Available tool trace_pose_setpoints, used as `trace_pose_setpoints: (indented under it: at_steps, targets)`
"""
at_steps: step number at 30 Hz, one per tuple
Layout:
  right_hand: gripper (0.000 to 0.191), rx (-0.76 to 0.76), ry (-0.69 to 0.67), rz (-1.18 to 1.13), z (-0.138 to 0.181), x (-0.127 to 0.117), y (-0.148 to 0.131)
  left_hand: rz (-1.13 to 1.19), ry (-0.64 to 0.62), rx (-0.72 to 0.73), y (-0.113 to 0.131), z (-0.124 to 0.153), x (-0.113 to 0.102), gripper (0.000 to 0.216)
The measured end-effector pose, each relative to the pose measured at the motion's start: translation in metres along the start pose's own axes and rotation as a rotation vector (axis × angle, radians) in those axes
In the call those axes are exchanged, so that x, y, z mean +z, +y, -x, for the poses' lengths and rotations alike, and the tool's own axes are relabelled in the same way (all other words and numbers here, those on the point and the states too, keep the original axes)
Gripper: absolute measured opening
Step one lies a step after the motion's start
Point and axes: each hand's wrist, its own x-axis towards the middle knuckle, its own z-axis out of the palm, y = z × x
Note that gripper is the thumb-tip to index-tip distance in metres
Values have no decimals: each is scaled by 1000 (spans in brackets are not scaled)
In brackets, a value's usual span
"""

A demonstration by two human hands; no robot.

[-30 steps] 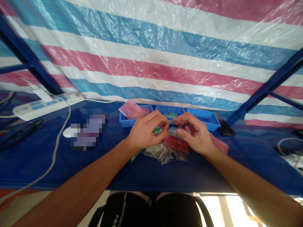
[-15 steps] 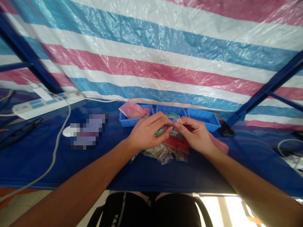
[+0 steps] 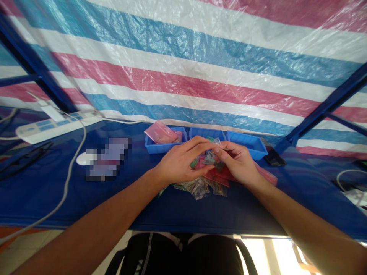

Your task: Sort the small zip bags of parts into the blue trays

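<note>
My left hand (image 3: 180, 164) and my right hand (image 3: 239, 162) meet over the blue table, fingers pinched together on a small clear bag (image 3: 210, 154) with green bits inside. Below the hands lies a heap of small clear and red bags (image 3: 200, 186). Right behind them stand three blue trays (image 3: 252, 144) in a row; the left tray holds pink bags (image 3: 160, 132).
A white power strip (image 3: 54, 124) with a cable lies at the far left. A blurred patch (image 3: 107, 158) sits left of the hands. A dark phone-like object (image 3: 273, 156) lies right of the trays. A striped plastic sheet hangs behind, with blue frame bars at both sides.
The hands have drawn closer together, and the left fingers have slid over the small bag toward the right hand. The arms stayed in place.
</note>
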Motion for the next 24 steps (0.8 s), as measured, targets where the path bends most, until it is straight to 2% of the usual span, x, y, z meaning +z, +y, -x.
trace_pose_setpoints:
  at_steps: [9, 16, 24]
  targets:
    - [39, -9, -4, 19, 1, 4, -5, -61, 39, 32, 0, 2, 2, 39]
    - [38, -34, -11, 40, 3, 5, -5, -87, 32, 3, -1, 5, 4, 44]
    - [32, -65, -51, 83, 6, 4, 1, -56, -24, -27, 1, 3, 0, 27]
